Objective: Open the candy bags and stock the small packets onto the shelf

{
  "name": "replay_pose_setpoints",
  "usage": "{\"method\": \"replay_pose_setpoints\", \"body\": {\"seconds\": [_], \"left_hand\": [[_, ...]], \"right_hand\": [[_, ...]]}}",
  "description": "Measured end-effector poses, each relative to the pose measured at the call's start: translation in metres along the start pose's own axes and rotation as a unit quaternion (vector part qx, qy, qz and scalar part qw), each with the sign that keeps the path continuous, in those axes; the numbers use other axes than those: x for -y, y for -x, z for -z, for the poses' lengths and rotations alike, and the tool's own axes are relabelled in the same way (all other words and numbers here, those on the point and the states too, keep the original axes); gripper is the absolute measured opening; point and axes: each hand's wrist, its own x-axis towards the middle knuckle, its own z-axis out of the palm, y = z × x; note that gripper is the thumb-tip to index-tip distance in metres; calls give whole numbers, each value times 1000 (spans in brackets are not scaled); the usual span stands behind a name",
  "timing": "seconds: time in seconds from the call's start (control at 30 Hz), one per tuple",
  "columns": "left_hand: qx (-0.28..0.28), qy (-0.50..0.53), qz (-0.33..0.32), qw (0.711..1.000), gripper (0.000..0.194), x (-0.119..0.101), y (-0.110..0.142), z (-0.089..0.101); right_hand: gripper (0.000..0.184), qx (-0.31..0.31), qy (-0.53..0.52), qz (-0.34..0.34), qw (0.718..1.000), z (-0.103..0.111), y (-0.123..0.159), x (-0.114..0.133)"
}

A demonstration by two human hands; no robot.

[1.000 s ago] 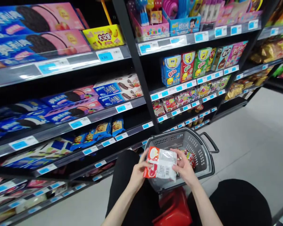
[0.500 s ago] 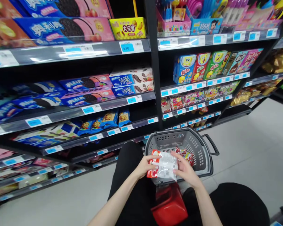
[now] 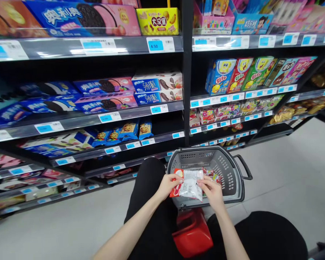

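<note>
A red and white snack packet (image 3: 191,185) is held between my two hands, over the near side of a grey plastic shopping basket (image 3: 230,196). My left hand (image 3: 168,186) pinches the packet's red left end, thumb on top. At its right edge, my right hand (image 3: 211,191) grips the white part with closed fingers. Beyond the packet, inside the basket, lies a colourful red patterned packet (image 3: 212,175), partly hidden by my right hand. Print on the held packet is too small to read.
Shelves (image 3: 83,121) with boxed biscuits stand ahead and to the left. Small snack boxes (image 3: 222,77) fill the right bay. The basket's black handle (image 3: 245,168) sticks out right. A red plastic object (image 3: 193,234) lies between my black-clad legs, on the grey floor (image 3: 281,180).
My right hand's fingers have closed in on the packet's edge, and the packet sits slightly lower on its left. The camera view has tilted, so the shelves appear shifted right.
</note>
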Motion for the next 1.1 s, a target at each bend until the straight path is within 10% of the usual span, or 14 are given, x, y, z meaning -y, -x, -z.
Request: {"method": "replay_pose_setpoints", "body": {"seconds": [0.4,0.87,1.1], "left_hand": [[-22,-83,-31,996,18,-1,-3,-8],[93,328,137,930,12,7,-7,0],[198,379,94,899,47,-4,-2,3]], "right_hand": [[24,-21,191,17,981,2,-7,-2],[19,-13,-235,-143,961,-8,-3,-24],[30,-103,-223,-167,955,-4,-6,-31]]}}
